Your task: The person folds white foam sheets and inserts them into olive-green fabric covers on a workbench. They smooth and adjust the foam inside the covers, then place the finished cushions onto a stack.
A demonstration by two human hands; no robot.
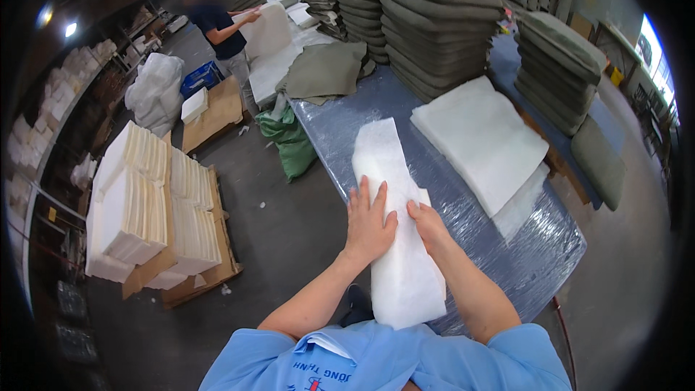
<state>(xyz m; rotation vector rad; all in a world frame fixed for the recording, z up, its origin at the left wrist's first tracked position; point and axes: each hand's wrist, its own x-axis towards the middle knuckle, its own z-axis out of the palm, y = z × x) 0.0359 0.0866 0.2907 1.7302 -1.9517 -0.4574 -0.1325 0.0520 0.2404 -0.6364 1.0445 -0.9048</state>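
Observation:
A long white piece of fluffy padding (407,275), wrapped or folded into a strip, runs from the tabletop toward my body. My left hand (371,221) lies flat on its left side with the fingers spread. At the opposite edge my right hand (428,226) grips the padding, thumb on top and the other fingers hidden below. A small cream-coloured edge, perhaps foam, shows just beyond my right thumb. To the right, a stack of white padding sheets (481,141) rests on the film-covered blue table (333,137).
Tall stacks of grey-green cushions (434,25) stand at the back, more cushions (557,65) at right. Grey-green sheets (326,69) lie far left on the table, above a green sack (289,141). A pallet of cream foam blocks (145,203) stands left. A co-worker (221,32) handles a white sheet.

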